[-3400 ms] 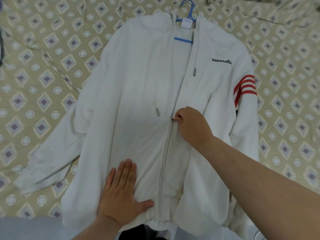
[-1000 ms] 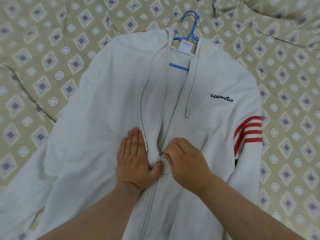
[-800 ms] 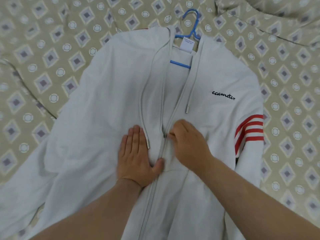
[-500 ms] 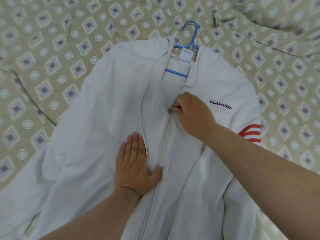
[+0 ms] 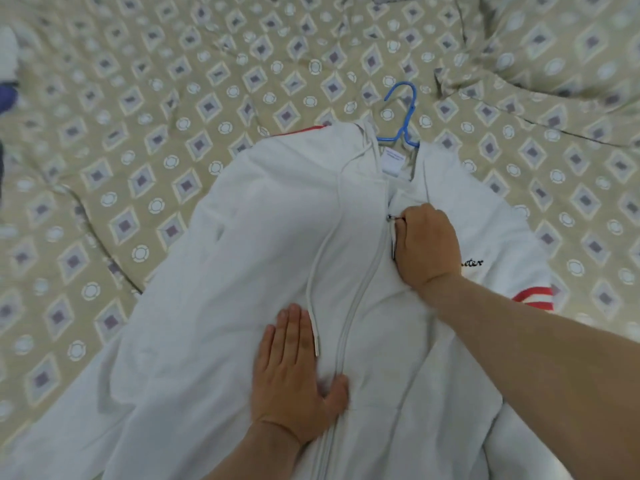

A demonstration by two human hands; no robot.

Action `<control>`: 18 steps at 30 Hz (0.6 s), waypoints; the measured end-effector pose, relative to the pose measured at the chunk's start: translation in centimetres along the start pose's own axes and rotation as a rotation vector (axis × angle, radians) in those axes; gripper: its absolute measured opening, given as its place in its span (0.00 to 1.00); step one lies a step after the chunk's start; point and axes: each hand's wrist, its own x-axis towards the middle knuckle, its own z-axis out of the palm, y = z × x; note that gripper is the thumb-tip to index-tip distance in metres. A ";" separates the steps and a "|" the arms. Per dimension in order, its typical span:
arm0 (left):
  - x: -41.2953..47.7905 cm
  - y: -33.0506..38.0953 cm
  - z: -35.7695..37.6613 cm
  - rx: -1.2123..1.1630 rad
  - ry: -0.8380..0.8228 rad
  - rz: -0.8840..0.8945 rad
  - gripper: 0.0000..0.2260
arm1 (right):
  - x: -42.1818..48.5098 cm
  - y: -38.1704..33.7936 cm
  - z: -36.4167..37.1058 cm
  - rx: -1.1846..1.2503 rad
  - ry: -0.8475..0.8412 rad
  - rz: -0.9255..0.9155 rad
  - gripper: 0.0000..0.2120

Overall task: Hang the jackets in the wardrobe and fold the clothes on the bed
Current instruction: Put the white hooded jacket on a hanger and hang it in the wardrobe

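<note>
A white zip-up hooded jacket (image 5: 242, 271) with red sleeve stripes lies front-up on the bed, over a blue plastic hanger (image 5: 401, 116) whose hook sticks out past the collar. My right hand (image 5: 426, 247) pinches the zipper pull (image 5: 392, 218) high on the chest, just below the collar. The zip is closed below that point. My left hand (image 5: 294, 372) lies flat on the jacket's front, left of the zip, fingers straight, beside the end of a drawstring (image 5: 316, 344).
The bed is covered with a beige quilt (image 5: 138, 98) patterned with diamonds and circles, rumpled at the upper right (image 5: 554, 64). Some white and dark cloth (image 5: 7, 74) shows at the far left edge.
My right hand has drawn the zipper pull up from mid-chest to near the collar, closing the jacket's front. My left hand has stayed pressed flat on the fabric.
</note>
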 end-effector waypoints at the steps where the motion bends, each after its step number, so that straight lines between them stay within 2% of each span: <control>1: -0.1 0.0 -0.2 -0.024 0.007 -0.001 0.44 | -0.3 0.0 0.4 -0.004 0.048 -0.006 0.16; 3: -0.1 -0.3 -1.1 -0.091 0.040 0.026 0.42 | -0.5 0.2 0.7 0.007 0.107 -0.026 0.16; 6: 2.3 -0.8 -2.7 -0.157 0.183 0.101 0.38 | -0.2 0.5 1.0 -0.006 0.124 -0.023 0.15; 10: 10.1 1.4 -5.6 -0.260 0.331 0.093 0.37 | -0.1 0.4 0.9 0.017 0.141 -0.024 0.15; 12: 15.1 3.1 -6.6 -0.226 0.312 0.125 0.38 | -0.1 0.4 0.8 0.022 0.144 -0.024 0.14; 14: 18.7 4.3 -6.6 -0.165 0.216 0.128 0.39 | -0.1 0.5 0.7 0.024 0.143 -0.039 0.13; 18: 20.2 4.2 -4.3 -0.061 0.182 0.146 0.35 | -0.1 0.9 1.1 0.027 0.182 -0.050 0.10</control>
